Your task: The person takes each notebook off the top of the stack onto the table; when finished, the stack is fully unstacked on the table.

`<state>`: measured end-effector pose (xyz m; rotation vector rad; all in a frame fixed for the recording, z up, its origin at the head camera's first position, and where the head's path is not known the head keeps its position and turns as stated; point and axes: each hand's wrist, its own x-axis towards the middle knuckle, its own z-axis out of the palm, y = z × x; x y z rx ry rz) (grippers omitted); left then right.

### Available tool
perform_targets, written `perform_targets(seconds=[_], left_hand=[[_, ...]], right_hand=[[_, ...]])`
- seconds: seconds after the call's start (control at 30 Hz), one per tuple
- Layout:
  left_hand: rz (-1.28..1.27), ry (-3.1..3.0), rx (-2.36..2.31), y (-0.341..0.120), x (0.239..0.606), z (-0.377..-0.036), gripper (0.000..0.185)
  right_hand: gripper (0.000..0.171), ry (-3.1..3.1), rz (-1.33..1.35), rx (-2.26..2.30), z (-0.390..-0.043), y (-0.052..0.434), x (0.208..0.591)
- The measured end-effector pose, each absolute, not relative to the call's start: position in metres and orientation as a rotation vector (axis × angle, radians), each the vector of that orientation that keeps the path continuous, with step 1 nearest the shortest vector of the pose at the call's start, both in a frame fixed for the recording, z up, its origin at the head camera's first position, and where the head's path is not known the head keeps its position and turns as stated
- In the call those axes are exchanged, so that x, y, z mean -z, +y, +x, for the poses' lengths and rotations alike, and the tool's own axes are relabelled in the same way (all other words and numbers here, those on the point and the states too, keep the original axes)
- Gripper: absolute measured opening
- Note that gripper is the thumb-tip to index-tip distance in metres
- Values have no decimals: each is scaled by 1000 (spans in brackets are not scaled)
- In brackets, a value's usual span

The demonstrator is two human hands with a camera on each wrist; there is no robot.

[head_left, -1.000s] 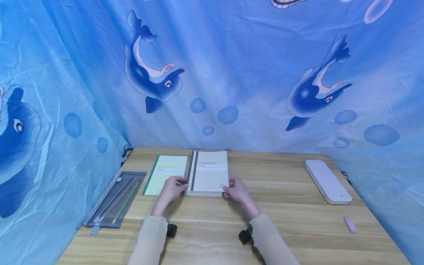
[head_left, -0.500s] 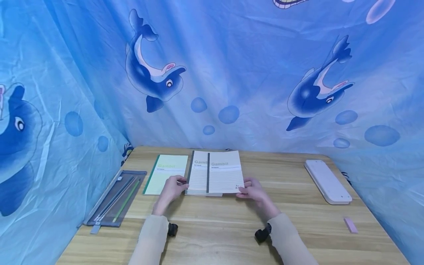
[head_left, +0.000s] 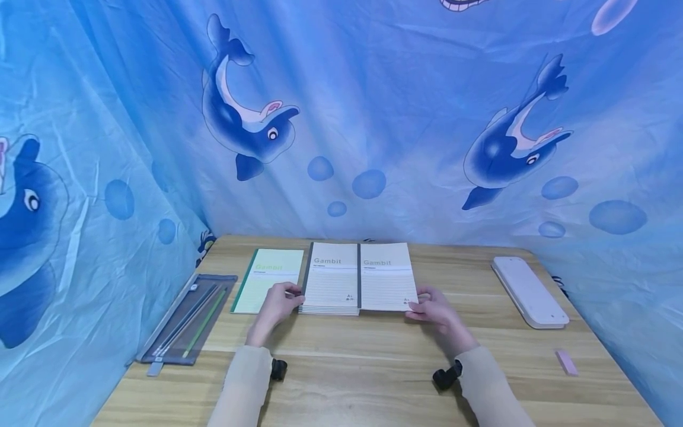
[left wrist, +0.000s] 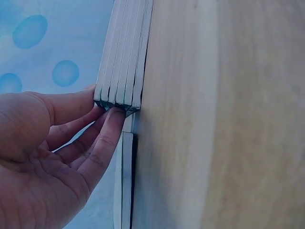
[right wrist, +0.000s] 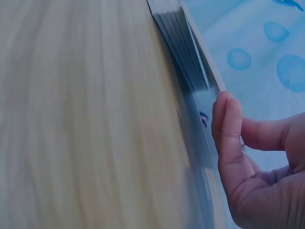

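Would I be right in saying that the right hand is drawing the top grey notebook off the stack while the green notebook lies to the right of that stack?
Not quite: the green notebook lies to the left of the stack, by the left hand, as the head view shows. The rest holds: the right hand pinches the top grey notebook at its near corner, drawn aside to the right.

Wooden table, light plank top. On it: mesh pencil pouch at left; green notebook beside it; stack of grey notebooks at centre back; white flat case at right; pink eraser near right front edge.
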<state>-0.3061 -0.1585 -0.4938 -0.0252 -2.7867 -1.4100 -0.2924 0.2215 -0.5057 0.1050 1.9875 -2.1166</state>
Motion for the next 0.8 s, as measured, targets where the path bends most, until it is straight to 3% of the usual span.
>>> perform_targets(seconds=[0.8], left_hand=[[8,-2790,1423,-158,494,-307,23]], right_hand=[[49,2080,305,1999,-294,233,512]])
